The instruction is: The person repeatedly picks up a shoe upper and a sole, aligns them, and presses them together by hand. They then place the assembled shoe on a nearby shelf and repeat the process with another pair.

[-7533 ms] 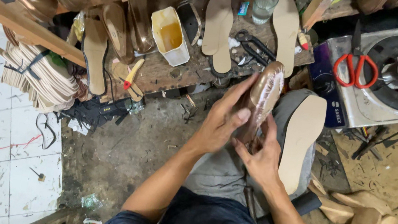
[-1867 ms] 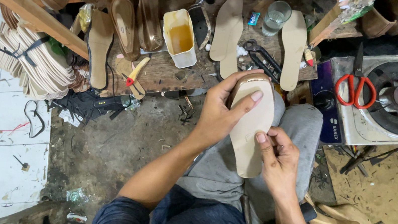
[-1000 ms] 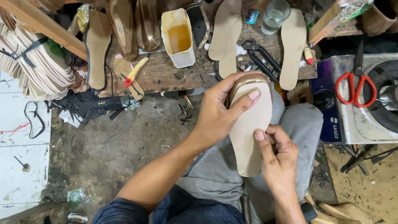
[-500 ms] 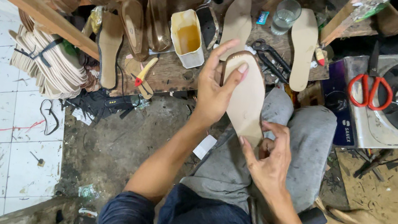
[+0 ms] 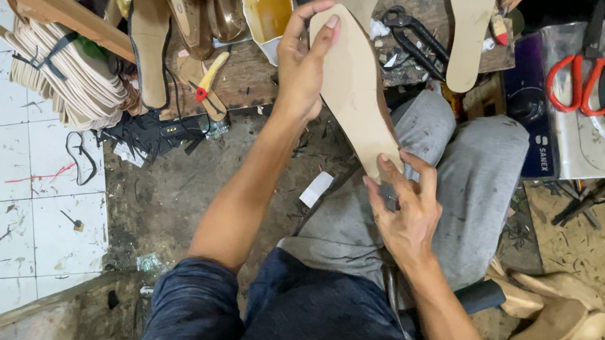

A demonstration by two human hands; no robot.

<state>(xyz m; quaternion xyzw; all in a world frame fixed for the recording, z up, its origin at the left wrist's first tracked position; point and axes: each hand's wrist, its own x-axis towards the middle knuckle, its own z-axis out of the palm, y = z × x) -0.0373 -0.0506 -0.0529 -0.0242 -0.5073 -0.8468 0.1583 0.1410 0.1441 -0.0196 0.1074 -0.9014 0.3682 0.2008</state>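
Just beyond the raised sole [image 5: 354, 92], the yellow glue tub [image 5: 267, 4], black pliers [image 5: 414, 41] and flat insoles [image 5: 470, 29] crowd the low bench. Red-handled scissors [image 5: 587, 74] lie on the stove at the right. The dirt floor [image 5: 170, 184] to the left of the forearm lies open.

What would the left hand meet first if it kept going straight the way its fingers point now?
Probably the cut-open pale container of yellowish liquid on the wooden bench. The left hand points up-frame, gripping the toe end of the tan insole. Depth is unclear, so it might pass above the container.
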